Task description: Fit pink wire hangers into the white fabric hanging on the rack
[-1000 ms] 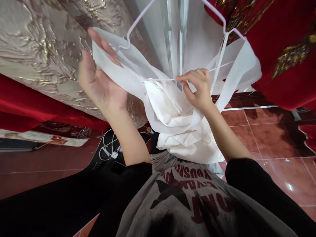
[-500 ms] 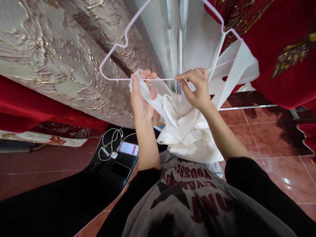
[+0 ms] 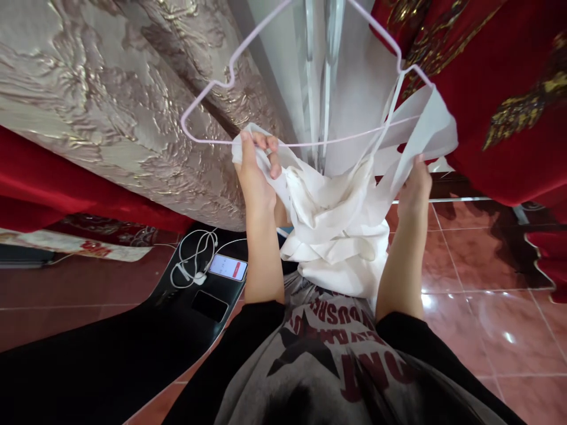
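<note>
A pale pink clothes hanger (image 3: 205,107) hangs in front of me, its hook out of view above. From its right end a strap of a white garment (image 3: 339,236) runs down, and a thin white loop sits in the hanger's right notch. My left hand (image 3: 259,168) grips the garment's other strap at the left part of the hanger's bottom bar, thumb in front and fingers behind the cloth. My right hand (image 3: 415,182) is closed on the garment's right strap, below the hanger's right end; part of its fingers is hidden behind the cloth.
Shiny beige embossed curtain (image 3: 133,112) hangs at left, red cloth with gold trim (image 3: 496,118) at right. A black bench (image 3: 110,348) at lower left bears a lit phone (image 3: 228,267), a dark phone (image 3: 209,306) and white earphones (image 3: 195,260). Reddish tiles (image 3: 500,330) cover the floor.
My right hand has let go of the hanger's bottom bar and moved right and down to the garment's right strap. My left hand has stayed at the left strap.
</note>
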Action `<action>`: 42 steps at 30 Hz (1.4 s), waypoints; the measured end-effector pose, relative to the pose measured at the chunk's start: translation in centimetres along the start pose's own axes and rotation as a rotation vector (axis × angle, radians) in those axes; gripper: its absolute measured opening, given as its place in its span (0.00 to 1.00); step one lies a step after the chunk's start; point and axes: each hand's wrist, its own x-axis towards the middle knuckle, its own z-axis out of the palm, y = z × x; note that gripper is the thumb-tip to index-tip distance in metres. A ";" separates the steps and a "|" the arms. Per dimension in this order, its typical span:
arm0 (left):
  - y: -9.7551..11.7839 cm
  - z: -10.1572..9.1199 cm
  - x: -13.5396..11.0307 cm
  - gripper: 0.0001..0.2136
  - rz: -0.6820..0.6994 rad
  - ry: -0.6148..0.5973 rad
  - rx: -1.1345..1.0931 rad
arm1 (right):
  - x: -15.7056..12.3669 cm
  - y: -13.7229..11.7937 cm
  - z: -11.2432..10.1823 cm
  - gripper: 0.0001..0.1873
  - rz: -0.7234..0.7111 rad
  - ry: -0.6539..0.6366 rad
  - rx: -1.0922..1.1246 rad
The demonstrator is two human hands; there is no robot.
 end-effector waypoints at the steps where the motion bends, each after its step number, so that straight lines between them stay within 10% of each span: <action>1: -0.1 -0.1 0.0 0.20 0.005 -0.004 -0.009 | 0.2 0.0 0.2 0.27 0.000 -0.049 0.010; 9: -0.2 -0.5 0.2 0.17 0.018 0.003 0.086 | 1.2 -4.0 3.0 0.08 -0.284 -0.086 -0.010; 15: 0.0 -0.4 0.1 0.20 0.032 0.013 0.161 | 1.1 -5.6 5.0 0.08 -0.238 -0.390 -0.187; 24: 0.5 -0.9 0.0 0.19 0.040 0.046 0.167 | 0.1 -10.6 4.9 0.13 -0.361 -0.312 -0.548; 28: 0.2 -1.1 0.2 0.20 0.043 0.041 0.128 | 1.5 -12.9 5.6 0.16 -0.486 -0.294 -0.310; 32: 0.1 -1.2 0.1 0.19 0.033 0.036 0.143 | 4.4 -14.2 5.9 0.12 -0.195 -0.308 0.064; 36: 0.3 -1.2 -0.1 0.17 0.029 -0.038 0.086 | 6.4 -12.6 3.9 0.18 0.105 -0.059 0.272; 40: -0.1 -0.9 -0.2 0.20 -0.017 -0.077 0.022 | 3.6 -8.1 3.7 0.12 -0.138 0.131 0.269; 42: -0.5 -0.6 -0.3 0.21 -0.029 -0.070 0.004 | 1.0 -6.2 5.1 0.10 -0.311 0.021 0.138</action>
